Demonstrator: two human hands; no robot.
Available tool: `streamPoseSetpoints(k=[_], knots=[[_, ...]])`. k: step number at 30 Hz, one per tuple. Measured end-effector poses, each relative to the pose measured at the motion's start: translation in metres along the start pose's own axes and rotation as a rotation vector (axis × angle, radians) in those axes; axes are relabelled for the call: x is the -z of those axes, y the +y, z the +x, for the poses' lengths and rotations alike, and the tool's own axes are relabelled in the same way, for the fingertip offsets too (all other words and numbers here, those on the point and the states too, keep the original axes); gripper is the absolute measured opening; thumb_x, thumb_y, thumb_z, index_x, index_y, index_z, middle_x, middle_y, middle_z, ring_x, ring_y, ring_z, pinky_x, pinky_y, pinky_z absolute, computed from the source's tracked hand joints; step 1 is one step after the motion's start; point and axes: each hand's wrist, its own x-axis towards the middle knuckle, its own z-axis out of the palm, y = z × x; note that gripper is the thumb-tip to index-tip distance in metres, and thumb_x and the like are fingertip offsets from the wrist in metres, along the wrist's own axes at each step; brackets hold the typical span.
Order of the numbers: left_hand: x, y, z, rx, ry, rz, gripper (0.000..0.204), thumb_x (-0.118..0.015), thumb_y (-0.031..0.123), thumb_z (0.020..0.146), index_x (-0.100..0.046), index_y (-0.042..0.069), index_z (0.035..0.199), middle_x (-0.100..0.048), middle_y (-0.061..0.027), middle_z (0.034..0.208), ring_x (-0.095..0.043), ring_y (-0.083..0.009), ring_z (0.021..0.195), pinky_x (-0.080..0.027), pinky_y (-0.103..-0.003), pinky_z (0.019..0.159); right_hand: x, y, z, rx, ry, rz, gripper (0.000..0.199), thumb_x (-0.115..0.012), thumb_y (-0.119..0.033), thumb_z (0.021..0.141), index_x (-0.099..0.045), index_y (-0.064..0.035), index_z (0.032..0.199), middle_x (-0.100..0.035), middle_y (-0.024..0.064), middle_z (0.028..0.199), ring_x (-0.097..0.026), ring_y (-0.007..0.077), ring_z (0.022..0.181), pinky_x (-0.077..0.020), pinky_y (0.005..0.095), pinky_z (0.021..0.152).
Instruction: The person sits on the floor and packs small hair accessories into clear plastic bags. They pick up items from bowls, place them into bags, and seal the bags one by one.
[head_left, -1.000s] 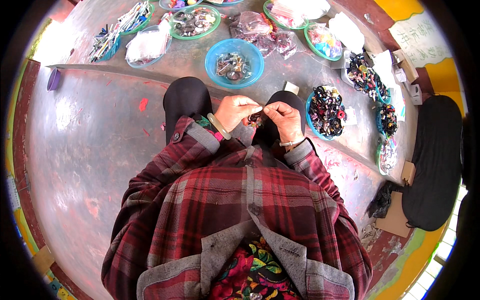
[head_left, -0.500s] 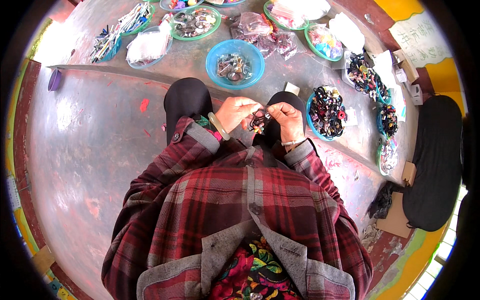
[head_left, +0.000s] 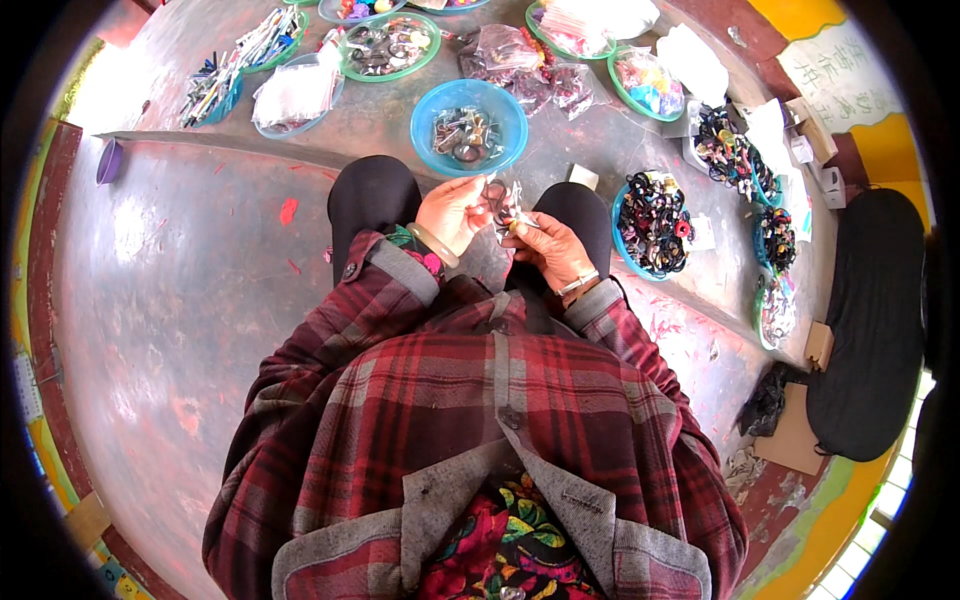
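Between my knees I hold a small clear plastic bag (head_left: 509, 203) with dark, loop-like hair ties in it. My left hand (head_left: 450, 214) is closed, its thumb and fingertips pinching the bag's left side near the top. At the lower right, my right hand (head_left: 553, 246) pinches the bag with thumb and forefinger. The bag stands tilted upward and its glare blurs the contents. Just beyond my hands lies a blue bowl (head_left: 424, 128) of small bagged hair ties. A blue-rimmed basket (head_left: 622, 240) full of loose black and coloured hair ties is right of my right knee.
Across the grey ledge are a green-rimmed tray (head_left: 345, 62) of bagged pieces, clear bags (head_left: 500, 50) of dark red items, and a green basket (head_left: 655, 112) of colourful items. More hair-tie baskets stand at right, near a long black cushion (head_left: 865, 330). A purple bowl (head_left: 109, 160) sits far left.
The hair ties were bunched between both hands; now the clear bag stands upright around them. My right hand has shifted lower and left, my left hand slightly left.
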Motion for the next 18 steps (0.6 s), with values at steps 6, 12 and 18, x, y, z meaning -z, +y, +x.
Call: streamPoseSetpoints(k=[6, 12, 18], knots=[[-0.001, -0.001, -0.001, 0.031, -0.029, 0.002, 0.019, -0.049, 0.015, 0.089, -0.053, 0.001, 0.102, -0.06, -0.0083, 0.09, -0.053, -0.0085, 0.068, -0.046, -0.02, 0.06, 0.003, 0.005, 0.004, 0.021, 0.085, 0.035, 0.015, -0.059, -0.012, 0.083, -0.058, -0.0051, 0.096, -0.064, 0.0045, 0.089, -0.062, 0.013, 0.075, -0.0439, 0.0216, 0.061], [0.001, 0.0, -0.002, 0.009, 0.088, 0.067, 0.025, -0.047, 0.016, 0.09, -0.051, -0.002, 0.108, -0.057, -0.0122, 0.1, -0.053, -0.0128, 0.076, -0.046, -0.023, 0.062, 0.003, -0.004, 0.006, 0.018, 0.155, 0.022, 0.013, -0.057, -0.012, 0.083, -0.058, -0.0043, 0.094, -0.064, 0.0057, 0.083, -0.062, 0.0136, 0.07, -0.0447, 0.0206, 0.057], [0.011, -0.006, -0.002, 0.041, 0.285, 0.257, 0.032, -0.051, 0.02, 0.087, -0.05, 0.001, 0.112, -0.054, -0.0146, 0.112, -0.054, -0.0218, 0.101, -0.046, -0.029, 0.068, 0.011, -0.016, 0.032, -0.059, 0.277, 0.057, 0.017, -0.054, -0.018, 0.085, -0.059, -0.0059, 0.095, -0.062, 0.0038, 0.081, -0.059, 0.0126, 0.071, -0.0437, 0.0219, 0.059]])
